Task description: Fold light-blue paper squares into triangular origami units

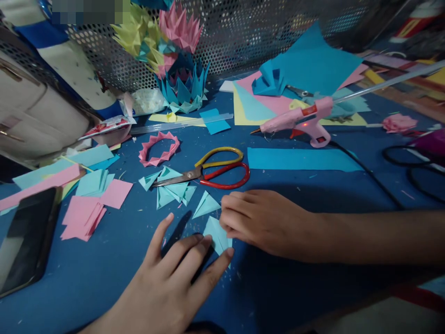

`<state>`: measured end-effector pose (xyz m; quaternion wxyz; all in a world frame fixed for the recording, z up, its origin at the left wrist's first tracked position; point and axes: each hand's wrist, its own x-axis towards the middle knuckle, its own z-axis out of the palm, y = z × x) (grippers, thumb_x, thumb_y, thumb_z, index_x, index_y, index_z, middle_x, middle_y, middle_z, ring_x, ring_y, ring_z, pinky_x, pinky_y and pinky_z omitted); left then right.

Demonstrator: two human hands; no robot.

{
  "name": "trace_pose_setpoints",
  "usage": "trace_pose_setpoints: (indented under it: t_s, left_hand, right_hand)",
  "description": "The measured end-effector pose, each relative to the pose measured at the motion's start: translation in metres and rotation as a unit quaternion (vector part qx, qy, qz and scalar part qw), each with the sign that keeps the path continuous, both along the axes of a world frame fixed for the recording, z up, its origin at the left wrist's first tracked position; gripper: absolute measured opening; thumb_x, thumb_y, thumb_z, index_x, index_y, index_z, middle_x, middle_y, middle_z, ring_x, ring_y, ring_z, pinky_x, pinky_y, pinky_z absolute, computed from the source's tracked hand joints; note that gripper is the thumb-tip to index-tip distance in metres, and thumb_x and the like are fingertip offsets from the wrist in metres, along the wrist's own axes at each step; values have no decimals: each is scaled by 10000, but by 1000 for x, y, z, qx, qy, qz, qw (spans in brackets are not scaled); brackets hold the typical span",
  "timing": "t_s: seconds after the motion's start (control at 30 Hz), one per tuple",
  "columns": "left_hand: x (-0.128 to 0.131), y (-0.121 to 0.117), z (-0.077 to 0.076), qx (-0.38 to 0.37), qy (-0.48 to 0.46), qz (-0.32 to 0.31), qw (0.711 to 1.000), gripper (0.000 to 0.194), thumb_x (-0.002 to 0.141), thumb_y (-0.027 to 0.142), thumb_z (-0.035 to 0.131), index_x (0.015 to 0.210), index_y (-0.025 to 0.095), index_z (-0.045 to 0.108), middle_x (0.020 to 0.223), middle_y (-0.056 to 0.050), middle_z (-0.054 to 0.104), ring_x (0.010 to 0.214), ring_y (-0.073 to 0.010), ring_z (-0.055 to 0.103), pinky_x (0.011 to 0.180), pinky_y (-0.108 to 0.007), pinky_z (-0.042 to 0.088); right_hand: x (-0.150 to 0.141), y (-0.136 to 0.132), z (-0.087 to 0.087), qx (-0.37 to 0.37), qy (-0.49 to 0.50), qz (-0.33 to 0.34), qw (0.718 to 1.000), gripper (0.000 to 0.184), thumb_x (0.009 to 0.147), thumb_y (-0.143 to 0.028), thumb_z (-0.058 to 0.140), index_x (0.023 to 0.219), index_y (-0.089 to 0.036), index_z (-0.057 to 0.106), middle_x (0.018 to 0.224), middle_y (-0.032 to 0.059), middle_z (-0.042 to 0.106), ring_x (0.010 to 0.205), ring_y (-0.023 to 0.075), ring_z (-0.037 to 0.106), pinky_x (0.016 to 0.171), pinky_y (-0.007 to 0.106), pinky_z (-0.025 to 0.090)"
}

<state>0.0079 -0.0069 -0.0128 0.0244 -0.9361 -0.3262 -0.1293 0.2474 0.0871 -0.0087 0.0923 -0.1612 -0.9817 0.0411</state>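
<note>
A: Hands?
B: Left hand point(167, 285) spread, fingertips down on a light-blue folded paper point(218, 232). Right hand point(257, 218) curled at that paper's right edge; fingertips hidden, can't tell if it's pinching.
A: Paper's position and shape?
B: Flat on the blue counter point(118, 278), between the hands. Thin, creased, angular, layered flaps.
A: Nearby?
B: One folded triangle point(206, 205), same colour, just beyond it. Loose pile of triangles point(174, 191) lies under the scissors point(189, 175): dark metal blades, yellow and red loop handles.
A: Further out?
B: Pink paper ring point(144, 155), zigzag edge. Pink glue gun point(287, 121), small light lit, clear stick out the back. Smooth blue strip point(299, 159) just in front of it. Left side: pink squares point(83, 213), loosely stacked, near a glossy black phone point(31, 236). Back: perforated mesh point(236, 37), spiky folded flowers point(181, 28).
</note>
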Motion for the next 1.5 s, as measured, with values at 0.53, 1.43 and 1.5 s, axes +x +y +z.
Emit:
trace_pose_setpoints:
  t_s: [0.53, 1.43, 1.5]
  left_hand:
    - [1, -4, -1, 20, -14, 15, 1000, 635, 1031, 644, 229, 1393, 260, 582, 1139, -78, 679, 1180, -238, 540, 1212, -601, 12]
    - [10, 9, 12, -24, -95, -19, 995, 225, 1015, 131, 523, 1171, 131, 685, 1042, -41, 740, 983, -158, 654, 1219, -522, 193]
    - [10, 8, 12, -17, -101, -17, 995, 208, 1012, 127, 531, 1141, 130, 694, 1015, -33, 744, 975, -157, 660, 1216, -525, 206]
  right_hand:
    - [19, 27, 8, -41, 76, 191, 978, 216, 1013, -333, 542, 1133, -202, 665, 849, -7, 617, 710, 138, 459, 598, 313, 337]
    - [14, 22, 12, 148, 59, 191, 969, 272, 1032, -146, 409, 927, -185, 657, 911, 22, 643, 811, 147, 536, 596, 317, 298]
    - [11, 20, 12, 158, 59, 188, 968, 277, 1030, -141, 402, 912, -186, 648, 892, 17, 639, 777, 148, 520, 593, 321, 297]
